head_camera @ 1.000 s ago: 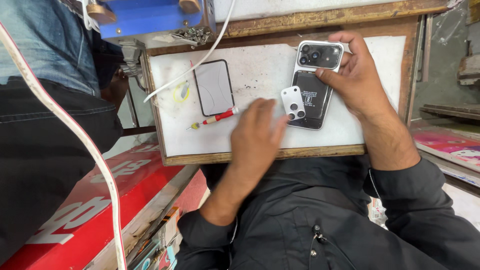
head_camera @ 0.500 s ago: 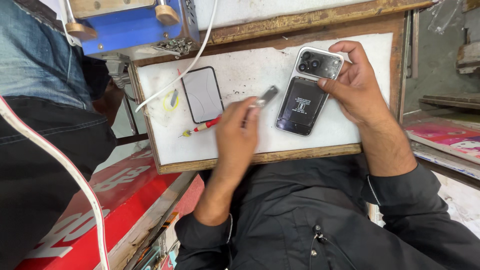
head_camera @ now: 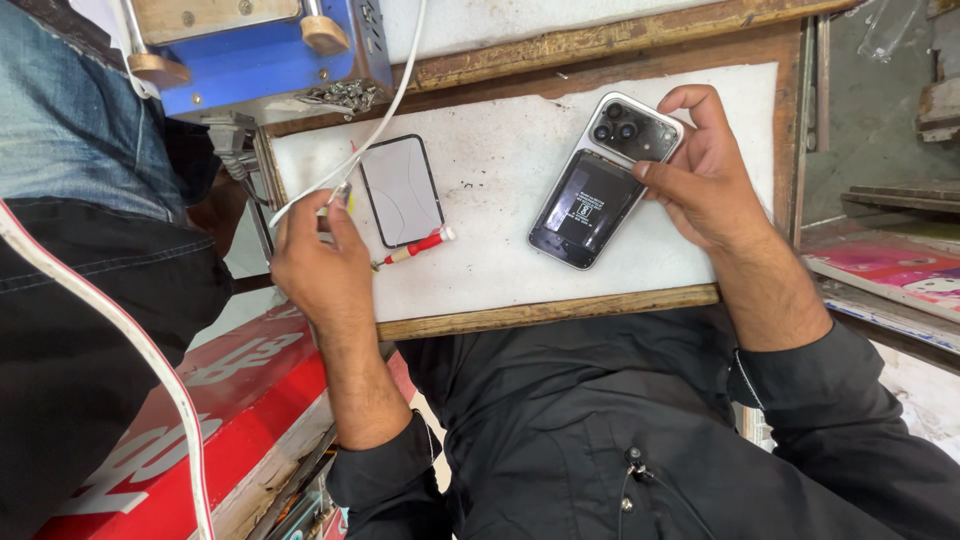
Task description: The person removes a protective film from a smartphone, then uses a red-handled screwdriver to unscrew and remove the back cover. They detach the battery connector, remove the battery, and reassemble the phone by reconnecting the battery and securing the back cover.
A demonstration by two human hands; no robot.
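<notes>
**Left hand swings off the phone**

Left hand (head_camera: 318, 262), frame left, has left the phone and now pinches a small part (head_camera: 344, 192) beside the red screwdriver (head_camera: 414, 246). Right hand (head_camera: 705, 170), upper right, still grips the opened silver smartphone (head_camera: 603, 178) on the white worktop (head_camera: 500, 200).

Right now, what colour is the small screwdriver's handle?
Red with a white tip, on the small screwdriver; head view.

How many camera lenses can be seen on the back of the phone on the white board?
3, clustered in the dark camera block at the upper end of the phone, beside the right hand's fingertips. A finger may hide smaller parts.
</notes>
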